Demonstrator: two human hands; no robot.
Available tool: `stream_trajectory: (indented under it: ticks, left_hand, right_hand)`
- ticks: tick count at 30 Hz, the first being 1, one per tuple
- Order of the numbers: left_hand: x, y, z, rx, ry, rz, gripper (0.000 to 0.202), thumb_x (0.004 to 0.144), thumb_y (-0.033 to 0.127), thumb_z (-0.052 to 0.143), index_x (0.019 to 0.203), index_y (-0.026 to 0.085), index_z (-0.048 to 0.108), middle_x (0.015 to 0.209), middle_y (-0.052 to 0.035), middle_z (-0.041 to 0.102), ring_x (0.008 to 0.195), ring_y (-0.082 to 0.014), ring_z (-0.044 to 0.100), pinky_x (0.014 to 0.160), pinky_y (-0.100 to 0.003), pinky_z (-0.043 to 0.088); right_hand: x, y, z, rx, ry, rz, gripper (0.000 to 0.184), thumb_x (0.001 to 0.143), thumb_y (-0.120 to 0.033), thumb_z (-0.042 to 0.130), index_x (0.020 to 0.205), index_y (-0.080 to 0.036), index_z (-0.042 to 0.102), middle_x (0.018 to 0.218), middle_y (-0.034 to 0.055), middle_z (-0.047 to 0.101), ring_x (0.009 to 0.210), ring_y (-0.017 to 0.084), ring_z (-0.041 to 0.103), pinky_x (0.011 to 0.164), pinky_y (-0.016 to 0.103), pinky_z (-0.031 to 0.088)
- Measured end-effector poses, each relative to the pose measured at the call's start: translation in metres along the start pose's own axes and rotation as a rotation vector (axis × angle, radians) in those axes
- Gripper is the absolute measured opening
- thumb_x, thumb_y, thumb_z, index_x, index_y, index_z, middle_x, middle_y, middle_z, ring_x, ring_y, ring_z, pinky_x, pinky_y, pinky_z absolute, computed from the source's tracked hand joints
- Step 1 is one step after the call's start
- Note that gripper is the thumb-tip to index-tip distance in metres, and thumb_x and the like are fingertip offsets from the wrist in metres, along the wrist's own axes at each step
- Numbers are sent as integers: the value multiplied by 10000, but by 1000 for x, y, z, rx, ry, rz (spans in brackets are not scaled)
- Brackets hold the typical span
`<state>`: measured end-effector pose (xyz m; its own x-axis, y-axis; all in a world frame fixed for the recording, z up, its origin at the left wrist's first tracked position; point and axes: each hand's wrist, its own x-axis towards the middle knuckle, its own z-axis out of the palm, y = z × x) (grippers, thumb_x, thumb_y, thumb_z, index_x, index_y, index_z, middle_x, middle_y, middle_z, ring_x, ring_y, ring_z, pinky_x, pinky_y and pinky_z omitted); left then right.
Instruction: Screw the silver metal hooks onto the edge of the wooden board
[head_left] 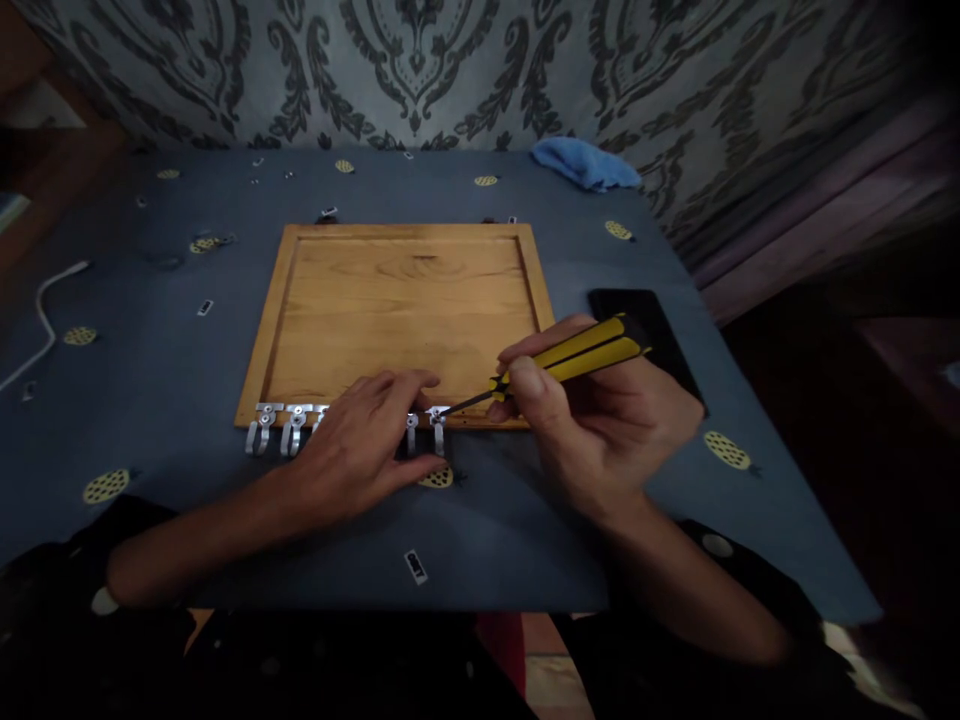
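A square wooden board (397,300) with a raised rim lies on the blue cloth. Along its near edge sits a metal rack of hooks (264,425), reaching from the left corner to a hook (438,428) at the right end. My left hand (360,450) lies flat over the middle of the rack, fingers spread, pressing it to the board. In my right hand (592,410) is a yellow and black screwdriver (570,358), gripped by the handle. Its tip touches the rack at the rightmost hook.
The blue tablecloth (150,400) with yellow dots covers the table. A dark phone (645,330) lies right of the board. A blue rag (585,162) is at the back. A white cable (45,310) runs at the left. Small loose parts (415,566) are scattered about.
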<state>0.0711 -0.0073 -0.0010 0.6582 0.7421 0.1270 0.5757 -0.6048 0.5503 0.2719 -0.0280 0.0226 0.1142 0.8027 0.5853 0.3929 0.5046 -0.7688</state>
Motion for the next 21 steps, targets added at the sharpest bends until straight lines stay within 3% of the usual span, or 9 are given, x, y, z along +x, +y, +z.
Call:
stream_trajectory:
  ticks: [5,10,21]
  left_hand:
    - [1,1,0,12,6,7,632,813,319,810,1302,195,430,1102,-77,678,1055,-290,650,912,-445,526]
    - [1,1,1,15,19,7,621,820,305,804,1302,203,426,1114,-76,670,1062,-284,643,916,-440,526]
    - [3,4,-3,-22,-30,-48,594,822,303,789,1297,201,447,1131,-89,678,1085,-302,642,927,-468,523]
  right_hand:
    - [1,-1,2,-36,-42,12,158,925,-298,668,778,-242,661,767,19,680,614,145,624,516,305,524]
    - [1,4,3,-54,-60,-74,115,915,-227,673,802,-234,651,731,-7,650,607,130,614,553,298,516]
    - [1,2,3,-79,-87,-50,118,917,-232,663,800,-239,644,738,-6,653,617,136,617,542,299,509]
